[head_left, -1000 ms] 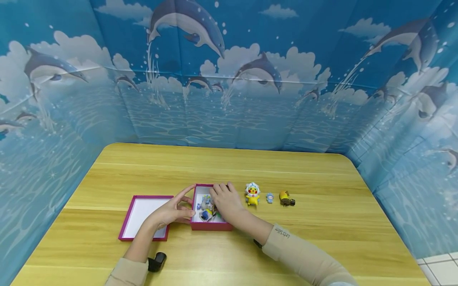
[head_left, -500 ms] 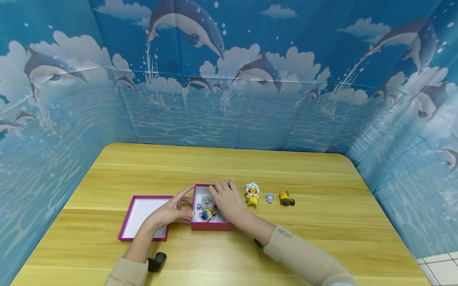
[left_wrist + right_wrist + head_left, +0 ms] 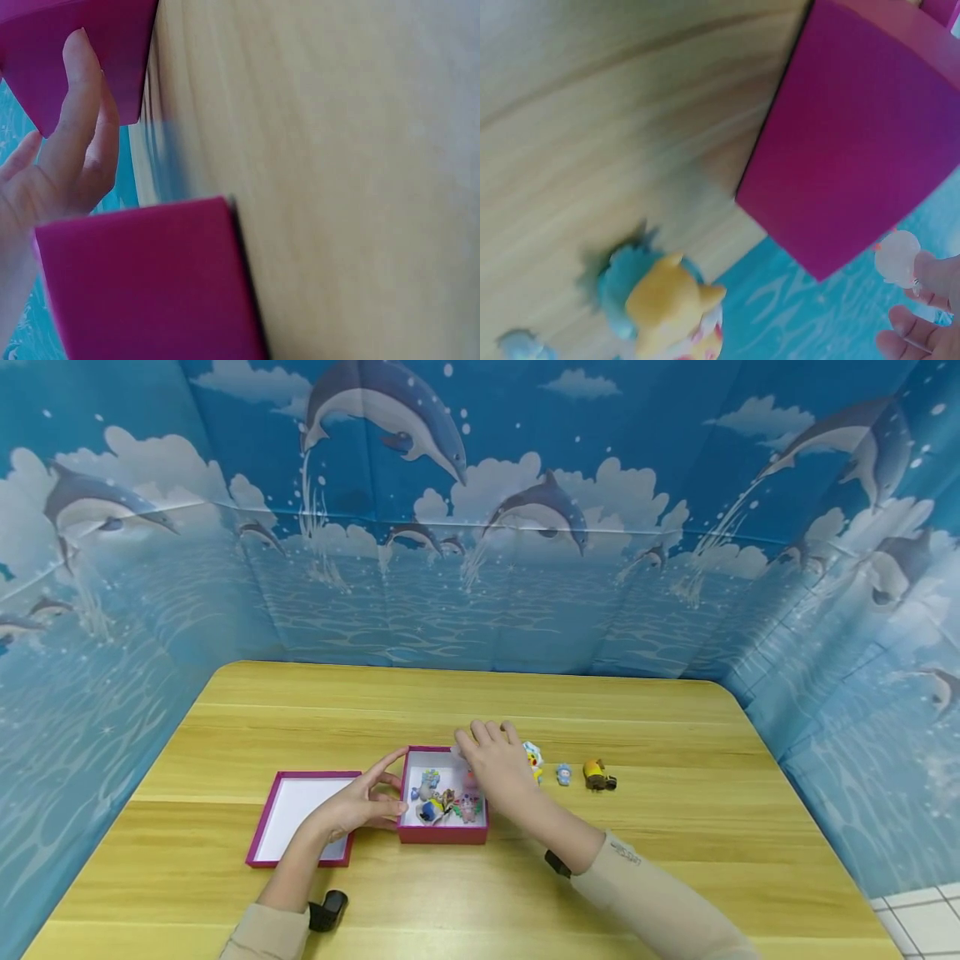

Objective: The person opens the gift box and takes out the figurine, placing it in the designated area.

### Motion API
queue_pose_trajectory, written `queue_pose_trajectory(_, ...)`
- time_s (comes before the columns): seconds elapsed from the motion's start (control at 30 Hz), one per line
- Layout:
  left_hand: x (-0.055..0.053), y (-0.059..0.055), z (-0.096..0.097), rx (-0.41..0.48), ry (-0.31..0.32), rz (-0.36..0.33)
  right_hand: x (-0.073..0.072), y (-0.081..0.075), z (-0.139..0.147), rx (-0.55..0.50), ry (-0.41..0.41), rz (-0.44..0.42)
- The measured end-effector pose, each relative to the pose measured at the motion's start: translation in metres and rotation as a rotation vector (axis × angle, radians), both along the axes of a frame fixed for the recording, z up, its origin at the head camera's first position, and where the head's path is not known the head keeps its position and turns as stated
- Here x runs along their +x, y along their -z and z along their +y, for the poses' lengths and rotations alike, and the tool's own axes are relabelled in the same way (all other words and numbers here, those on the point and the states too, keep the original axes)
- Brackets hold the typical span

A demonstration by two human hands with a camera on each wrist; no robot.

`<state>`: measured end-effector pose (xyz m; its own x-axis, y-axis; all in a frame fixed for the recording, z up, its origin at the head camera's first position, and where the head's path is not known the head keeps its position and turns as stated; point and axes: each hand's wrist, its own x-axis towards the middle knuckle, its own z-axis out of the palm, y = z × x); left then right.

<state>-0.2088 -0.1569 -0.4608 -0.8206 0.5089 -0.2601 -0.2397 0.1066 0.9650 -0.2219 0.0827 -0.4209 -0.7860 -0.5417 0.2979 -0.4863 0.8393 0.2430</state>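
A magenta box (image 3: 442, 836) with a white inside holds several small toy figurines, among them a pinkish one (image 3: 468, 810) and a blue and yellow one (image 3: 431, 811). My left hand (image 3: 360, 803) steadies the box, its extended fingers and thumb against the left wall, seen also in the left wrist view. Over the box's back right corner, my right hand (image 3: 501, 770) pinches a small whitish round figurine (image 3: 898, 257) with orange bits. Behind that hand, a yellow figurine with a white hood (image 3: 533, 757) is partly covered.
The box lid (image 3: 303, 818) lies inner side up to the left of the box. Right of the hooded figurine stand a small blue figurine (image 3: 564, 774) and a yellow and brown one (image 3: 597, 775). A dolphin-print curtain (image 3: 480, 602) borders the wooden table (image 3: 675, 860).
My right hand has risen out of the box and shifted right with the whitish figurine, uncovering figurines inside and partly covering the hooded one. The left hand stays put.
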Motion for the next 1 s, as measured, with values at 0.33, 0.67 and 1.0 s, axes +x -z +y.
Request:
queue_pose_trajectory(0.33, 0.0, 0.001, 0.0, -0.006, -0.006, 0.006, -0.002, -0.009, 0.032, -0.079, 0.074, 0.032)
queue_pose_trajectory(0.67, 0.0, 0.001, 0.0, -0.005, -0.006, -0.002, -0.001, -0.009, 0.073, -0.103, 0.125, 0.069)
queue_pose_trajectory(1.0, 0.0, 0.002, 0.0, -0.013, -0.012, -0.001, 0.002, 0.007, 0.113, -0.143, 0.174, 0.145)
